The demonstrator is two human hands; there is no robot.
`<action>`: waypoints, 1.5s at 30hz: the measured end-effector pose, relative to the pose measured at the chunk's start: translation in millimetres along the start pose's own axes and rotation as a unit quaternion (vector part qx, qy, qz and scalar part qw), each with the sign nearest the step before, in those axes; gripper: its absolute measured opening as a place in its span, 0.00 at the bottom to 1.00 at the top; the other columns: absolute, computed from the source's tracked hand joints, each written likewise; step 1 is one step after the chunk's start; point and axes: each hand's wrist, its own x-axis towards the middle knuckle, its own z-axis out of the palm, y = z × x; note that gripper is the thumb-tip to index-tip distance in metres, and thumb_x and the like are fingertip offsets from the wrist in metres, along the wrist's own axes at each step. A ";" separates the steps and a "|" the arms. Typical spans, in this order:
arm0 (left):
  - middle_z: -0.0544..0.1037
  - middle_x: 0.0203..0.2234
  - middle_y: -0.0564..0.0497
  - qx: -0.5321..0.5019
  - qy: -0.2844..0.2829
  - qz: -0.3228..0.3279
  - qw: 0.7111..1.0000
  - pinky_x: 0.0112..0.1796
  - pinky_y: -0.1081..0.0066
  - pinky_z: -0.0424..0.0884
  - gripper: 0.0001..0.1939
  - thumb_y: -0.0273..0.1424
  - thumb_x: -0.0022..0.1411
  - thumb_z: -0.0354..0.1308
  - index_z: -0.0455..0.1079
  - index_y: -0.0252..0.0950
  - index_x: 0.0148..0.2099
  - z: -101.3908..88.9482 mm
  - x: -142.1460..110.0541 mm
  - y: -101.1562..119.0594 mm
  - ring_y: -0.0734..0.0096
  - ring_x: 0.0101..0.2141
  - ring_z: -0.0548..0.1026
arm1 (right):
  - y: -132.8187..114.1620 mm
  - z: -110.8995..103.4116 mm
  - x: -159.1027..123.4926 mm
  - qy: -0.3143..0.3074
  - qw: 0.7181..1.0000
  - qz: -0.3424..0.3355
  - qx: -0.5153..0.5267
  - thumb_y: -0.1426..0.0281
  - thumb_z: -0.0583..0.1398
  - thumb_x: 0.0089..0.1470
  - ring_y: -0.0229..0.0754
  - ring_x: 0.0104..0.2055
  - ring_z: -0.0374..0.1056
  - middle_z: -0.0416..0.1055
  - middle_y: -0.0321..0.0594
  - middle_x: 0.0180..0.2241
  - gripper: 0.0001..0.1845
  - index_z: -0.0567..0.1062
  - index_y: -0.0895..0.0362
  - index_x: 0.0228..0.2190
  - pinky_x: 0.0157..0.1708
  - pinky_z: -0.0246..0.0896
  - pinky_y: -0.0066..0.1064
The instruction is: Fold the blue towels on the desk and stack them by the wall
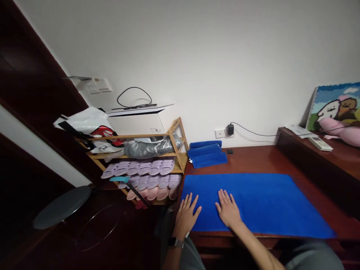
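A blue towel [267, 202] lies spread out over the desk in front of me, its near right corner reaching the desk's front edge. My left hand [187, 215] rests on the towel's left end with the fingers spread, a watch on its wrist. Flat on the cloth a little to the right is my right hand [227, 208], fingers stretched forward. Neither hand grips the fabric. Behind the spread towel, by the wall, sit several folded blue towels [208, 154].
Left of the desk [253, 157] stands a wooden shelf [180, 161] with purple slippers [153, 167], a white box [135, 123] and bags. A black plug [230, 129] trails a cable rightward. On the raised right ledge are a remote [320, 143] and a pink plush toy [343, 133]. A round stool [63, 208] stands lower left.
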 end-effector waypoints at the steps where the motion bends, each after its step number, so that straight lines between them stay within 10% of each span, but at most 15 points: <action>1: 0.55 0.73 0.48 0.000 -0.004 0.001 1.000 0.67 0.48 0.57 0.30 0.49 0.75 0.46 0.52 0.51 0.75 -0.6 0.9 -1.7 0.53 0.71 0.55 | 25.3 -4.2 -5.7 0.007 1.000 0.022 -0.012 0.54 0.40 0.68 0.50 0.75 0.43 0.48 0.46 0.72 0.39 0.55 0.62 0.71 0.73 0.35 0.50; 9: 0.55 0.73 0.49 -0.001 0.006 0.005 1.000 0.66 0.48 0.58 0.30 0.49 0.75 0.45 0.52 0.52 0.75 -0.9 3.9 -3.0 0.54 0.70 0.55 | 312.3 -60.2 -105.6 0.024 0.968 0.238 -0.071 0.45 0.38 0.53 0.57 0.74 0.45 0.55 0.48 0.71 0.50 0.66 0.59 0.67 0.70 0.43 0.55; 14: 0.56 0.73 0.47 0.002 0.010 0.005 1.000 0.66 0.48 0.59 0.30 0.48 0.75 0.46 0.53 0.51 0.74 1.0 2.3 -3.4 0.54 0.70 0.57 | 403.7 -69.6 -146.0 0.067 0.983 0.172 0.010 0.41 0.49 0.42 0.62 0.72 0.50 0.69 0.43 0.63 0.42 0.75 0.36 0.57 0.69 0.46 0.56; 20: 0.59 0.71 0.48 0.001 0.031 0.007 1.000 0.65 0.50 0.62 0.28 0.47 0.76 0.46 0.55 0.50 0.74 6.0 -5.9 -18.8 0.56 0.69 0.60 | 373.7 -61.6 -114.2 0.109 0.976 0.179 -0.060 0.40 0.45 0.47 0.64 0.71 0.53 0.72 0.41 0.62 0.42 0.76 0.40 0.56 0.68 0.47 0.59; 28: 0.58 0.72 0.46 -0.021 0.016 0.028 0.999 0.67 0.52 0.57 0.28 0.45 0.77 0.42 0.58 0.44 0.73 4.3 97.0 -16.4 0.57 0.70 0.56 | 124.2 -59.8 45.6 0.034 0.999 -0.008 -0.002 0.51 0.40 0.67 0.48 0.74 0.45 0.53 0.46 0.71 0.40 0.58 0.60 0.70 0.73 0.39 0.48; 32: 0.56 0.73 0.47 -0.017 -0.042 0.019 0.999 0.68 0.49 0.54 0.30 0.48 0.75 0.44 0.57 0.47 0.73 17.9 133.4 -22.9 0.55 0.71 0.54 | 66.9 -35.9 90.1 -0.016 0.999 -0.049 0.017 0.50 0.40 0.69 0.47 0.75 0.42 0.49 0.46 0.73 0.39 0.54 0.59 0.71 0.73 0.37 0.48; 36: 0.54 0.73 0.48 -0.009 -0.028 0.014 0.999 0.68 0.49 0.54 0.31 0.51 0.74 0.45 0.55 0.51 0.74 28.5 130.2 -46.8 0.54 0.71 0.55 | 124.0 -31.7 86.3 -0.018 1.000 -0.020 -0.009 0.49 0.41 0.68 0.46 0.75 0.43 0.49 0.44 0.73 0.39 0.54 0.56 0.71 0.73 0.35 0.48; 45: 0.59 0.72 0.45 0.007 -0.007 0.008 1.000 0.66 0.50 0.57 0.32 0.52 0.74 0.45 0.58 0.47 0.73 24.7 126.5 -53.0 0.51 0.70 0.58 | 383.3 -84.9 13.3 0.003 0.972 0.217 -0.093 0.52 0.41 0.63 0.53 0.75 0.41 0.45 0.47 0.74 0.41 0.55 0.57 0.71 0.71 0.39 0.51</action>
